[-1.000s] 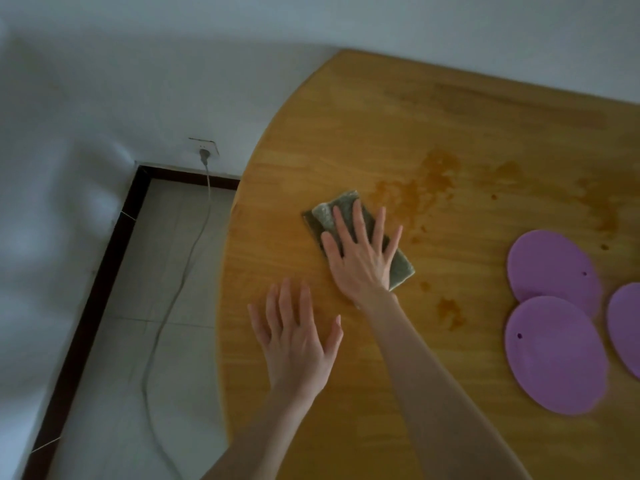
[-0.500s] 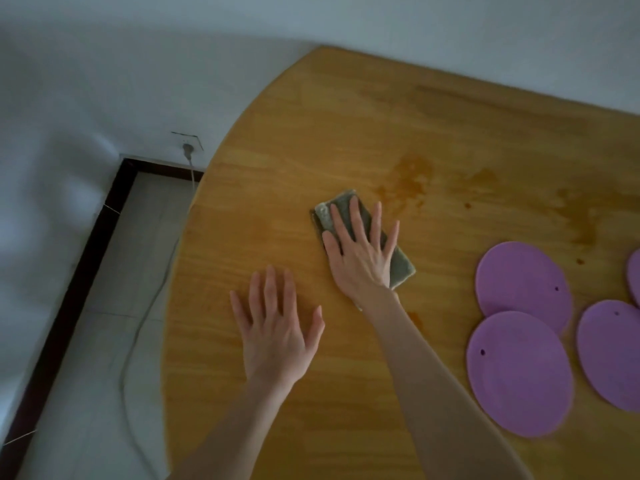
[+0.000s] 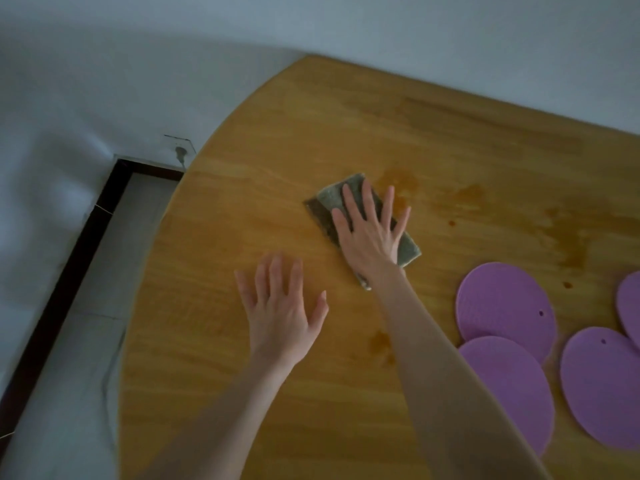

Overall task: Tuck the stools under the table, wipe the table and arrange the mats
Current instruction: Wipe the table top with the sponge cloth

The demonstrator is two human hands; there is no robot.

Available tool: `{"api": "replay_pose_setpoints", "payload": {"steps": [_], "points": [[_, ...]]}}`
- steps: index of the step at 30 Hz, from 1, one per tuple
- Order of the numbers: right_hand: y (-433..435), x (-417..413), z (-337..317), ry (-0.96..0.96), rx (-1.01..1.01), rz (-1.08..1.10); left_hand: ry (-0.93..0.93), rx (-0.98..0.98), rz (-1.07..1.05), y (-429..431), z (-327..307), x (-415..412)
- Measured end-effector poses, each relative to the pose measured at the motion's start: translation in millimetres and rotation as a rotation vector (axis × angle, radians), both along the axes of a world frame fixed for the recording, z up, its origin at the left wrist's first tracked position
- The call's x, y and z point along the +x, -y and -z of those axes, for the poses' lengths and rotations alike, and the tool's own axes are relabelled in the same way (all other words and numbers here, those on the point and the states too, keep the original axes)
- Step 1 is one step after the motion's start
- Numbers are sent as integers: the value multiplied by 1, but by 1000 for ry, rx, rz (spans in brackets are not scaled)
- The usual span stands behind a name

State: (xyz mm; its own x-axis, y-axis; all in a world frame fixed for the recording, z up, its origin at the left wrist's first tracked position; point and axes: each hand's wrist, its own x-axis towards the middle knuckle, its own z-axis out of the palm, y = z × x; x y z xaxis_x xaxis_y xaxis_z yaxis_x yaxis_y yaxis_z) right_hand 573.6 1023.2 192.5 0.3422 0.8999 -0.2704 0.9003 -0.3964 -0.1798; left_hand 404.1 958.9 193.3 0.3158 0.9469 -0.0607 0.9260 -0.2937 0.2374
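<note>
Head view: a round-edged honey-coloured wooden table (image 3: 311,133) stands with its far edge against a pale wall. The right hand (image 3: 372,237) lies flat, fingers straight and spread, pressing a folded grey-green cloth (image 3: 332,199) onto the middle of the table. The cloth's far corner touches a patch of brownish stains (image 3: 398,181) that trails toward the table's right side. The left hand (image 3: 282,317) rests palm down on bare wood nearer the curved left edge, fingers relaxed and holding nothing. Four round purple ribbed mats (image 3: 502,303) lie clustered on the table's right side, well apart from the cloth; two of them touch. Beyond the left edge, a wall socket (image 3: 178,148) with a plug sits above dark skirting and pale floor tiles.
</note>
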Motion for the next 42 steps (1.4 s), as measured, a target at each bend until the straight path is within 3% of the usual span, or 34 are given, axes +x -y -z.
{"api": "replay_pose_setpoints", "payload": {"steps": [4, 11, 17, 23, 26, 29, 35, 42], "points": [[18, 25, 1, 16, -3, 150, -43, -48, -5, -14, 7, 15], [-4, 23, 5, 27, 51, -71, -96, -67, -3, -17, 11, 24], [5, 39, 5, 41, 52, 98, -116, -97, 2, -17, 9, 25], [-36, 49, 7, 22, 44, 10, -120, -113, -1, -17, 9, 26], [-38, 82, 8, 25, 26, 155, -116, -114, -2, -17, 11, 27], [-17, 62, 6, 21, 16, 227, -122, -119, -6, -19, 10, 28], [-24, 53, 5, 0, 7, 111, -114, -97, -1, -18, 10, 27], [38, 26, 4, -9, 17, 246, -117, -91, -16, -21, 12, 28]]}}
